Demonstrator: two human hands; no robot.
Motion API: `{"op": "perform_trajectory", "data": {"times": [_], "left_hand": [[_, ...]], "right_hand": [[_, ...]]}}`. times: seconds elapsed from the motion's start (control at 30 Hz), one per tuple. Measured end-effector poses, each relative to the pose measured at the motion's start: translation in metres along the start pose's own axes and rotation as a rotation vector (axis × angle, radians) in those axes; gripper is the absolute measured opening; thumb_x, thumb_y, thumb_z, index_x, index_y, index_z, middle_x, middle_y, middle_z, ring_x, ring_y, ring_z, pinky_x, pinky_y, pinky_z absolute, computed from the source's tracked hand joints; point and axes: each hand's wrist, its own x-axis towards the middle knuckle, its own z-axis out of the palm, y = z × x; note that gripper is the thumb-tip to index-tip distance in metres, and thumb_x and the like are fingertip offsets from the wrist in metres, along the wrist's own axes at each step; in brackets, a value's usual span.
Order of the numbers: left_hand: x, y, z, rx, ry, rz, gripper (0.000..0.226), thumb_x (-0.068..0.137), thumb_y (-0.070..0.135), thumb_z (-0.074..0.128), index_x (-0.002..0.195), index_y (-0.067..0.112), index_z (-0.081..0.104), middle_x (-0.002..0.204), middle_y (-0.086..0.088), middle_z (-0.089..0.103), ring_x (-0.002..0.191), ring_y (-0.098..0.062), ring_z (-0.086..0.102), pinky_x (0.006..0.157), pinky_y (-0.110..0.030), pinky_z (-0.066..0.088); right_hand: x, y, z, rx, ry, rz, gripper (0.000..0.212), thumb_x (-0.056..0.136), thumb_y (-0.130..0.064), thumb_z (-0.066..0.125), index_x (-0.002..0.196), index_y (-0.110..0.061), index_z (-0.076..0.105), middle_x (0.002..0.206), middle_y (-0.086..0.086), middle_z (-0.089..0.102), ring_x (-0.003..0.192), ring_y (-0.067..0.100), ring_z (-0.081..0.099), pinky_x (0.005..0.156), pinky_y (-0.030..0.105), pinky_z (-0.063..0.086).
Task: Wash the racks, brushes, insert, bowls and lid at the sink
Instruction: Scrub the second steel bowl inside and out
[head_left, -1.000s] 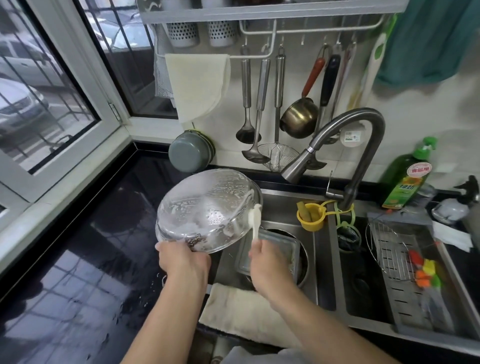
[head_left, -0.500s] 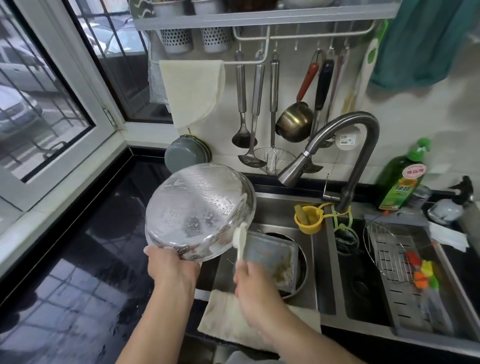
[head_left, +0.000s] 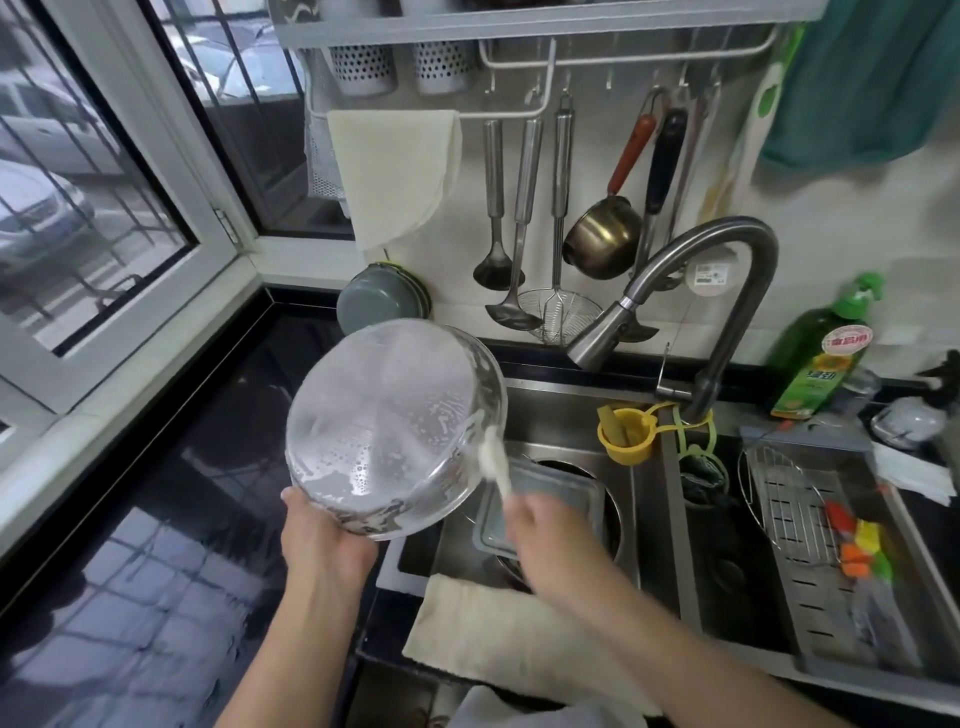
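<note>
The left hand (head_left: 324, 540) grips the near rim of a soapy steel bowl (head_left: 395, 428), fingers curled under the edge. It holds the bowl tipped up on its side above the counter (head_left: 156, 519), just left of the sink (head_left: 566, 415), probably so suds can run off and the outer surface faces the brush. The bowl's foamy flat base faces the viewer and slightly left; its open mouth points away, toward the far wall. No long axis, as it is round.

The right hand (head_left: 545, 525) is closed around the handle of a small white brush (head_left: 493, 460). The brush stands nearly upright, its long axis running from the hand up and slightly left, with the bristle head touching the bowl's right rim. This looks like scrubbing of the outer wall near the rim.

Below the hands, a grey rectangular lid (head_left: 540, 504) lies in the left sink basin. A pale cloth (head_left: 498, 629) drapes over the sink's near edge, likely to catch drips. A yellow cup (head_left: 626, 434) hangs by the faucet (head_left: 691, 312), whose spout points down-left; no water is visible. At far right, a wire rack (head_left: 784, 499) and coloured brushes (head_left: 857, 545) rest in a drainer tray (head_left: 831, 613), apparently set aside to drain.
</note>
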Motion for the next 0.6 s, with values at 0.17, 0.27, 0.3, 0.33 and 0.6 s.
{"op": "perform_trajectory", "data": {"times": [0.17, 0.27, 0.3, 0.33, 0.6], "left_hand": [[-0.01, 0.0, -0.002, 0.119, -0.038, 0.024, 0.05, 0.107, 0.052, 0.042, 0.135, 0.014, 0.061, 0.132, -0.011, 0.066, 0.112, -0.038, 0.067, 0.093, -0.059, 0.057], [0.007, 0.001, -0.015, 0.059, -0.043, 0.008, 0.061, 0.103, 0.059, 0.041, 0.147, 0.018, 0.055, 0.149, -0.016, 0.056, 0.124, -0.045, 0.062, 0.099, -0.069, 0.05], [0.008, 0.0, -0.016, 0.055, -0.062, -0.011, 0.062, 0.104, 0.059, 0.04, 0.149, 0.018, 0.053, 0.15, -0.016, 0.055, 0.125, -0.044, 0.061, 0.101, -0.069, 0.049], [0.006, 0.0, -0.015, 0.063, -0.094, -0.047, 0.062, 0.105, 0.058, 0.039, 0.149, 0.017, 0.052, 0.15, -0.017, 0.055, 0.125, -0.044, 0.061, 0.103, -0.068, 0.048], [0.006, 0.007, -0.01, 0.017, -0.094, -0.132, 0.058, 0.107, 0.054, 0.038, 0.144, 0.011, 0.053, 0.139, -0.023, 0.058, 0.121, -0.045, 0.058, 0.113, -0.062, 0.04]], "right_hand": [[0.032, -0.007, -0.032, 0.013, 0.136, -0.031, 0.043, 0.11, -0.036, 0.028, 0.08, -0.017, 0.053, 0.072, -0.001, 0.048, 0.068, 0.017, 0.046, 0.068, 0.036, 0.039], [-0.004, 0.012, -0.011, -0.138, 0.023, -0.082, 0.042, 0.109, -0.038, 0.028, 0.075, -0.022, 0.047, 0.072, -0.003, 0.048, 0.069, 0.017, 0.046, 0.068, 0.036, 0.038], [-0.001, 0.015, -0.014, -0.139, 0.012, -0.082, 0.042, 0.109, -0.039, 0.028, 0.077, -0.021, 0.049, 0.072, -0.003, 0.049, 0.069, 0.016, 0.046, 0.067, 0.036, 0.038], [0.01, 0.015, -0.022, -0.134, 0.037, -0.079, 0.042, 0.109, -0.04, 0.029, 0.08, -0.02, 0.052, 0.072, -0.003, 0.049, 0.069, 0.017, 0.046, 0.067, 0.036, 0.038], [-0.006, 0.028, -0.03, -0.174, 0.03, -0.2, 0.038, 0.107, -0.044, 0.035, 0.08, -0.024, 0.054, 0.069, 0.001, 0.057, 0.056, 0.01, 0.051, 0.058, 0.034, 0.047]]}}
